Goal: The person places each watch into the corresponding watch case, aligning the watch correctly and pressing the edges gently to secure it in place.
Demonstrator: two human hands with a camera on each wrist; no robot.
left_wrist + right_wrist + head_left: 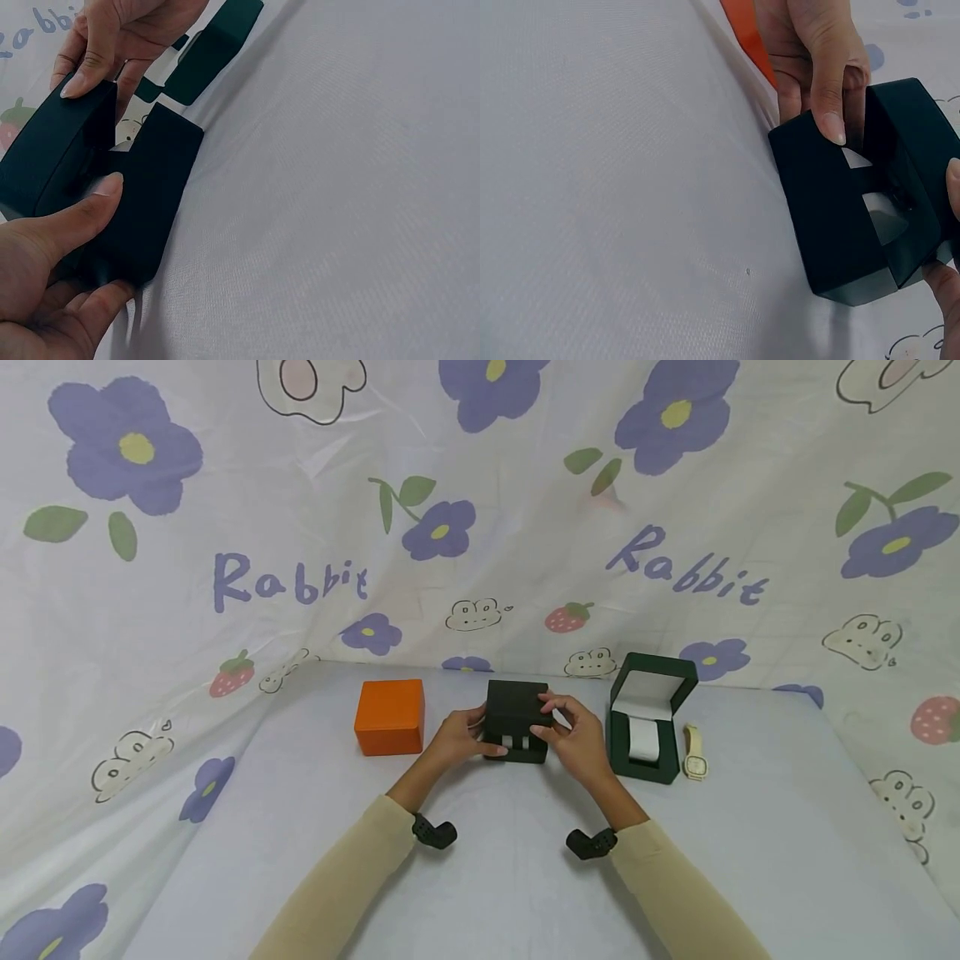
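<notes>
A dark green watch box (517, 706) stands mid-table with its lid partly raised. Inside, a white cushion (885, 217) with a dark band across it shows through the gap. My left hand (455, 739) grips the base from the left side, its thumb over the front wall (825, 202). The lid (60, 142) is held at its right side by my right hand (577, 739), fingers on top and thumb at the lower front edge. In the right wrist view only some fingers (945, 289) of that hand show, at the box's side.
Left of the hands sits a closed orange box (390, 718). On the right, a second green watch box (641, 771) stands with its lid up and a white cushion (643, 739) inside. A gold watch (696, 764) lies beside it. Behind hangs a printed cloth (517, 568).
</notes>
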